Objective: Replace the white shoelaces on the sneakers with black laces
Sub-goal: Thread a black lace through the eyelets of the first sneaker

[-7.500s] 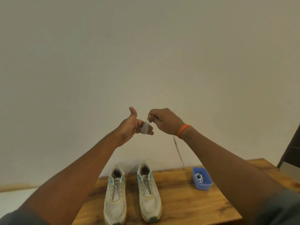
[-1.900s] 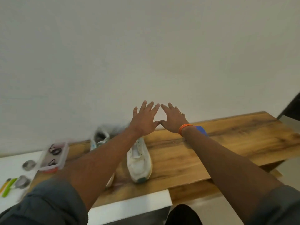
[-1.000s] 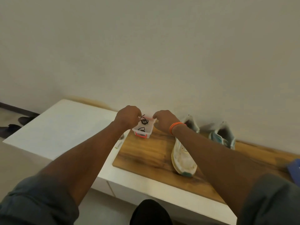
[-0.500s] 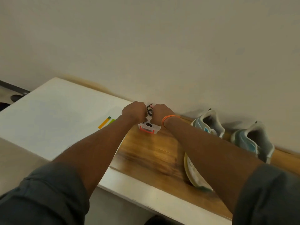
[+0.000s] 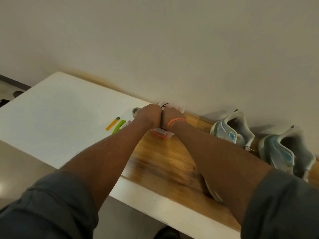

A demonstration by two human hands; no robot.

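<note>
Black lace (image 5: 164, 105) showing as a thin dark strand between the two fists, rising just above the knuckles and running down the gap between them. Left hand (image 5: 150, 114) and right hand (image 5: 172, 115) both stretched forward, backs up, fingers curled under, pressed side by side over a small clear box (image 5: 162, 132) with orange-red clips. Cannot tell from behind whether either hand actually pinches the strand. Orange band (image 5: 176, 121) round the right wrist. Box sitting at the far left corner of the wooden board (image 5: 164, 163), close to the wall. Two pale sneakers (image 5: 231, 133) along the board's far edge, well to the right. Markers (image 5: 119, 125) on the white tabletop (image 5: 60, 114), just left of the left wrist.
</note>
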